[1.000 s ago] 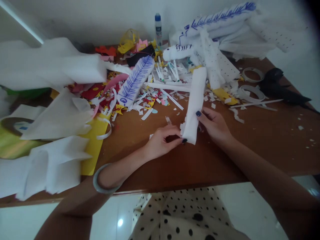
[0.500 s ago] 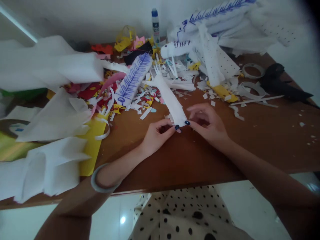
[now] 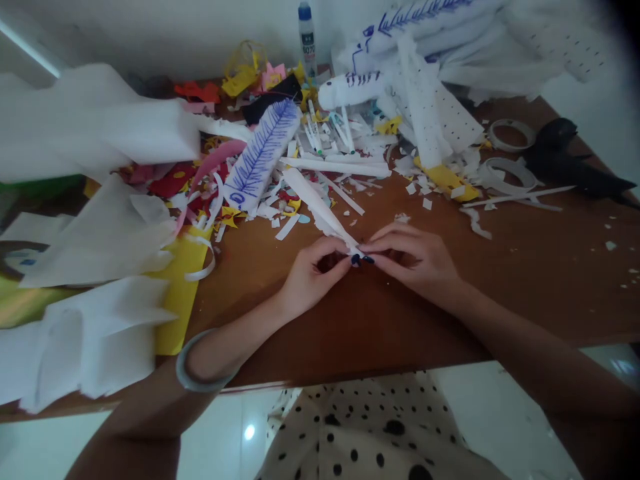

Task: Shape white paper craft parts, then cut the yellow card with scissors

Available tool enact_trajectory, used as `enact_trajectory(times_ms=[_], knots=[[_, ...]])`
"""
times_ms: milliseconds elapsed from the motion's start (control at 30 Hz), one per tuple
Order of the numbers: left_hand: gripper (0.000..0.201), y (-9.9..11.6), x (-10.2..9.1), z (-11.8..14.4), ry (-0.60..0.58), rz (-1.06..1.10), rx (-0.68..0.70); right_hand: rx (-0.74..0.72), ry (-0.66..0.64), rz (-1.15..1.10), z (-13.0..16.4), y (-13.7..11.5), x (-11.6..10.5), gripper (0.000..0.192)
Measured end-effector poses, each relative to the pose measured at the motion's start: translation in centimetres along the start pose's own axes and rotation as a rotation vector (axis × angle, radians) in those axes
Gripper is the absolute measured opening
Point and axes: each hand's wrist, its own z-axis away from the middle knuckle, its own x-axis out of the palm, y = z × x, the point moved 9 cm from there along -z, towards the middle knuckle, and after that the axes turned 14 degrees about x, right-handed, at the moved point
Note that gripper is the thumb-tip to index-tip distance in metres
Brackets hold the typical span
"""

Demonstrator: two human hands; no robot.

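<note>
My left hand (image 3: 317,272) and my right hand (image 3: 413,259) meet near the front of the brown table, thumbs and forefingers pinched close together. Between them they grip the near end of a narrow white paper strip (image 3: 320,210), which looks folded or rolled thin at that end. Its wider far end points away toward the scraps. Beyond my left hand lies a white feather-like piece with blue pen lines (image 3: 265,157). Several pens (image 3: 345,130) lie among the scraps behind the strip.
Paper scraps (image 3: 287,227) cover the middle back. A glue bottle (image 3: 307,43) stands at the wall. White foam sheets (image 3: 100,127) and yellow card (image 3: 185,293) lie left. At right are tape rolls (image 3: 510,137) and a black bird-like object (image 3: 570,160).
The near end of the white strip has gone from flat and wide to narrow. My right hand has drawn closer to my left, and its fingers have closed on the strip.
</note>
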Motion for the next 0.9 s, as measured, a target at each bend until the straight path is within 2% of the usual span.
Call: enact_trajectory(times_ms=[167,400,567,900], knots=[[0.006,0.6,0.2,-0.1,-0.04,-0.077,0.059,0.082,-0.044,-0.058,-0.3,0.7,0.1,0.01],[0.008,0.3,0.0,0.0,-0.045,-0.093,0.039,0.098,-0.102,-0.138,-0.5,1.0,0.5,0.011],[0.006,0.6,0.2,-0.1,-0.055,-0.1,0.073,0.092,-0.11,-0.152,-0.6,1.3,0.7,0.01],[0.007,0.5,0.2,-0.1,-0.064,-0.11,0.043,0.198,-0.217,-0.254,-0.8,2.2,1.2,0.015]])
